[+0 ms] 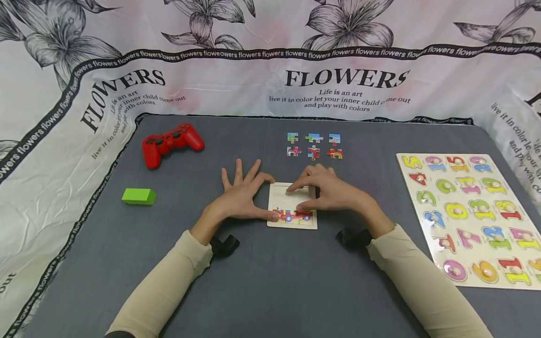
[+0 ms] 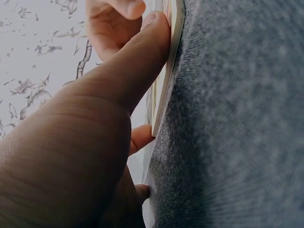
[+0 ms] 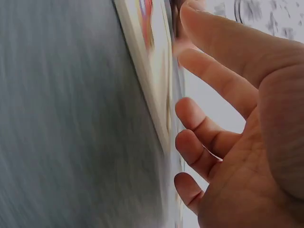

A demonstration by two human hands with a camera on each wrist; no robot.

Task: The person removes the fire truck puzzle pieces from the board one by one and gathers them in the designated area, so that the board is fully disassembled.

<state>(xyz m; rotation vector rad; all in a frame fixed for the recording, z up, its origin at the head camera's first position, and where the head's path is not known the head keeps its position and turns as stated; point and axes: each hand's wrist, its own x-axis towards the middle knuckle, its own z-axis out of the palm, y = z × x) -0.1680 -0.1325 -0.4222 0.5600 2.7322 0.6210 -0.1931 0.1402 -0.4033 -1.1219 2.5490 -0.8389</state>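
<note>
With fingers spread, our left hand (image 1: 242,199) should brace the puzzle board (image 1: 280,191) lightly. Our right hand (image 1: 331,190), loosely parted and seemingly empty, should press the car pieces (image 1: 289,217) flat.

My right hand (image 3: 251,137) beside the pale board, thumb and fingers (image 3: 191,113) parted!

And here I am on the right of the view, thumb (image 3: 223,40) stretched out on top, forefinger (image 3: 213,71) just beneath it with a clear gap between the tips, my other three fingers bent loosely in a row below; the pale board (image 3: 146,71) slants down through the upper middle, its thick edge towards me, a blurred patch of red and other colours (image 3: 145,19) up at its top end, the grey bench (image 3: 61,123) all streaky blur on the left, and dark print on a white backdrop (image 3: 280,14) peeking in at top right!
</note>
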